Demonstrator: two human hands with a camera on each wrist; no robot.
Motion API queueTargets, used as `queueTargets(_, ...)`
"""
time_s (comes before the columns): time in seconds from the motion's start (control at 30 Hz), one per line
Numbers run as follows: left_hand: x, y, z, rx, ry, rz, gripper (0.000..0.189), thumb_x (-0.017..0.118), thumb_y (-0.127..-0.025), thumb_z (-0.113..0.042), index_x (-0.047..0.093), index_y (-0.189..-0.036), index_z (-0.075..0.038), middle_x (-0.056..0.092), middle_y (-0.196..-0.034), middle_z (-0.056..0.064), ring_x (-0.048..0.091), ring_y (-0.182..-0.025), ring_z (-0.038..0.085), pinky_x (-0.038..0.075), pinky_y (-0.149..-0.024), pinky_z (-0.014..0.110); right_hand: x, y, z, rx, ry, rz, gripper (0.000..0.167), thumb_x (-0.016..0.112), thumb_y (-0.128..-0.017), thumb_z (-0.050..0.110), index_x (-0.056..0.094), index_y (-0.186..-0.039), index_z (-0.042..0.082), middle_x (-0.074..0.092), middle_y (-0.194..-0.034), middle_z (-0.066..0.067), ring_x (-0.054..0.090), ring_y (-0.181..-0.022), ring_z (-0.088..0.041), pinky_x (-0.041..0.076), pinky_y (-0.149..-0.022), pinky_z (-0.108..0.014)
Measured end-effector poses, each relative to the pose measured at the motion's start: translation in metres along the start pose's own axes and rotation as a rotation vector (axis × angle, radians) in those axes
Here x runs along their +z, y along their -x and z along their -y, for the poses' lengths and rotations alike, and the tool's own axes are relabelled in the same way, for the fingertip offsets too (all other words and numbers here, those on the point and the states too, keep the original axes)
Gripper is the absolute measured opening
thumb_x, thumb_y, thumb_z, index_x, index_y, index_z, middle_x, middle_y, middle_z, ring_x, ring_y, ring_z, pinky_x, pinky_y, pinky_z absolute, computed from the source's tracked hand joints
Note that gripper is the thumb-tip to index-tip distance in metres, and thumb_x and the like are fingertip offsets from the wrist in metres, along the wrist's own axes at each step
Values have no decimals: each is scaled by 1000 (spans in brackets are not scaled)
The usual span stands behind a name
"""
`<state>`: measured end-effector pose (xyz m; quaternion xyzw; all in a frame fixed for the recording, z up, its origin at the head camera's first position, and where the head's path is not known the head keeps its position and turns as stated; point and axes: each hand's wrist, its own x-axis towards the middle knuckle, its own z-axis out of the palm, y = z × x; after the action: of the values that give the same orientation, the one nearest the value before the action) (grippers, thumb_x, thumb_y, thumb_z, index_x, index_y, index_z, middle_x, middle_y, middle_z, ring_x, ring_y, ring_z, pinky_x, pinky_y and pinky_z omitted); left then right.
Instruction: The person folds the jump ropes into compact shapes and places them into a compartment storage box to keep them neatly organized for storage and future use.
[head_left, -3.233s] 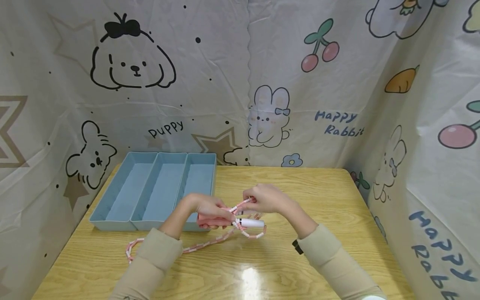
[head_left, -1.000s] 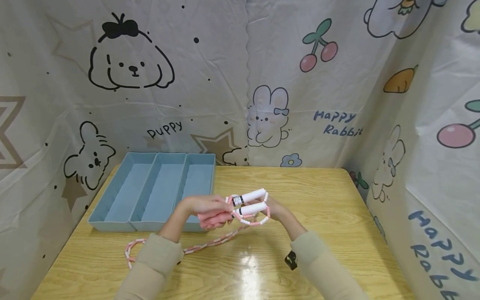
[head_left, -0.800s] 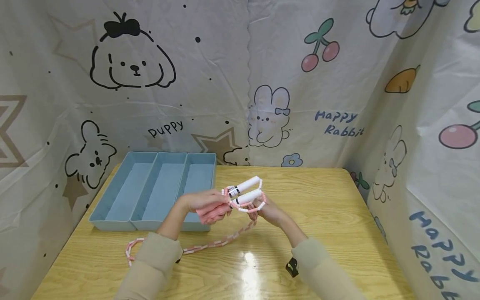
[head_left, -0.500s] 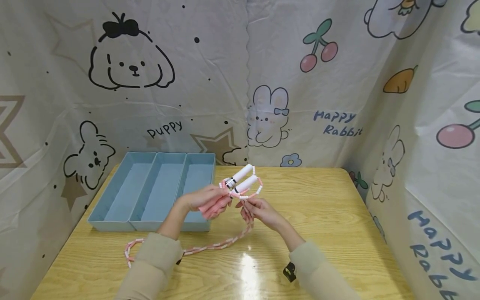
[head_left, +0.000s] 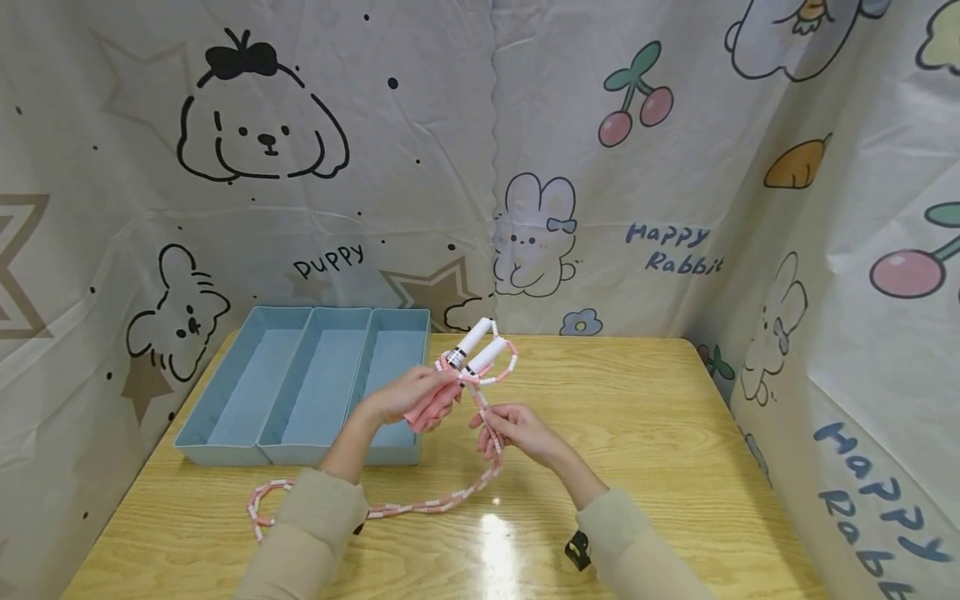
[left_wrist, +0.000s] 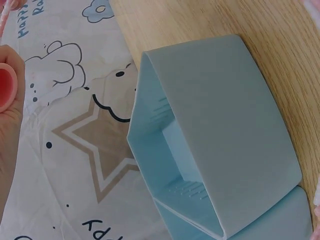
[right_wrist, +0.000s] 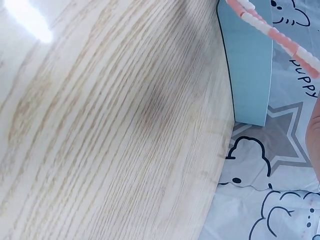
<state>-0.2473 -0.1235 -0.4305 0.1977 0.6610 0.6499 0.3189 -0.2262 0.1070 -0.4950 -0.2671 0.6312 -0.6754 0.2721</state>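
Over yellow wood-grain table [head_left: 637, 433], pink-and-white cylindrical handles [head_left: 486, 357] clamped by left hand [head_left: 414, 395] fingers; pink-and-white beaded rope [head_left: 429, 507] pinched by right hand [head_left: 521, 428] fingers.

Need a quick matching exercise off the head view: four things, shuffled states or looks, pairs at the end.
1. Left hand
2. Blue bins
3. Right hand
4. Table

A. holds the beaded rope
B. yellowish wood grain
C. grips the pink-and-white handles
D. three, side by side

Pairs: 1-C, 2-D, 3-A, 4-B
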Motion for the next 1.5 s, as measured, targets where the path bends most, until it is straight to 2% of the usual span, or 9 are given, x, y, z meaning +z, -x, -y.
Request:
queueTargets(0.17,1,-1,0,-2,-2,-67,39,34,-99,-29,57,-79,-4,51,-58,4,47,-41,11,41,-40,23,1,1,2,-3,17,28,43,37,-99,18,44,-108,-24,64,-74,1,61,-61,-7,51,-57,-21)
queueTargets(0.3,0,0,-2,-8,-15,-125,37,34,-99,-26,55,-77,-4,50,-58,6,47,-43,12,41,-40,23,0,2,4,-36,57,49,39,37,-99,14,47,-105,-23,63,-72,1,59,-59,-7,49,-55,-21)
queueTargets(0.43,-2,1,-2,-8,-47,-161,36,37,-99,-28,56,-81,-3,50,-59,7,46,-42,13,38,-39,24,-2,3,12,-49,132,22,36,38,-99,16,51,-104,-18,61,-69,0,55,-55,-6,48,-53,-22)
queueTargets(0.7,-4,-2,3,1,-101,-230,44,43,-95,-40,55,-80,0,50,-57,5,45,-41,14,37,-37,25,-1,4,29,-71,266,-26,26,39,-98,6,57,-104,-10,57,-64,-20,49,-47,-11,45,-43,-22)
queueTargets(0.87,-4,-4,4,22,-150,-250,49,45,-94,-42,54,-76,3,48,-54,5,43,-39,14,36,-37,25,6,8,43,-92,279,-35,25,38,-97,3,57,-107,-11,52,-61,-20,45,-44,-13,43,-40,-22)
queueTargets(1.03,-2,-4,2,8,-162,-288,48,45,-93,-44,55,-70,-2,47,-52,5,42,-39,14,35,-37,25,13,11,54,-115,282,-50,26,37,-98,4,55,-109,-12,51,-62,-13,43,-45,-11,41,-40,-21)
queueTargets(1.2,-4,-3,0,11,-160,-352,46,47,-93,-43,55,-72,-3,48,-54,6,43,-41,14,36,-37,25,14,15,57,-107,254,-121,27,41,-97,6,56,-111,-11,56,-67,-7,48,-50,-8,42,-43,-20)
queueTargets(1.33,-7,-3,2,22,-109,-396,45,48,-92,-43,55,-74,-2,49,-55,6,44,-41,14,37,-38,24,11,18,58,-116,242,-167,26,45,-95,3,57,-111,-13,59,-69,-14,53,-53,-9,47,-45,-23)
queueTargets(1.5,-6,-4,3,-7,-142,-414,46,49,-91,-45,57,-75,-3,48,-54,6,42,-39,14,35,-37,23,12,20,64,-111,260,-167,23,48,-93,2,59,-107,-13,59,-70,-22,54,-52,-11,48,-44,-24)
